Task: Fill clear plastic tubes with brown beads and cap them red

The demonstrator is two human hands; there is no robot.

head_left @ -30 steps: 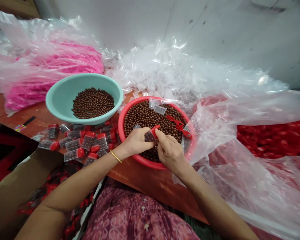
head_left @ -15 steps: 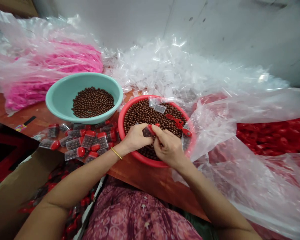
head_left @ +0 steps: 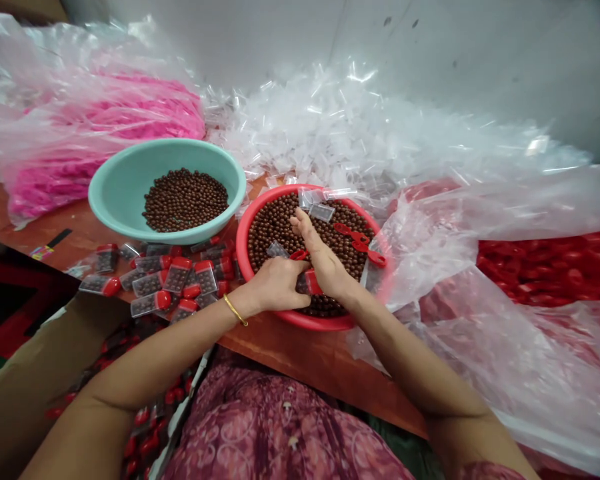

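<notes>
A red bowl (head_left: 245, 230) full of small brown balls (head_left: 275, 223) sits in front of me. My left hand (head_left: 275, 283) is curled over its near side around a small clear box with a red cap (head_left: 311, 282). My right hand (head_left: 317, 253) lies above the balls with fingers stretched out flat and its heel against the capped box. A loose red cap (head_left: 299, 255) lies between the hands. Red caps (head_left: 360, 243) and empty clear boxes (head_left: 321, 212) rest on the balls farther back.
A teal bowl (head_left: 125, 180) with brown balls stands at the left. Several filled, red-capped boxes (head_left: 170, 280) lie beside it. A heap of clear boxes (head_left: 340, 133) is behind, a bag of pink parts (head_left: 95, 127) at far left, a bag of red caps (head_left: 545, 267) at right.
The right hand has let go of the cap end and stretched its fingers forward over the balls. The left hand with the capped box has dropped nearer the bowl's near rim.
</notes>
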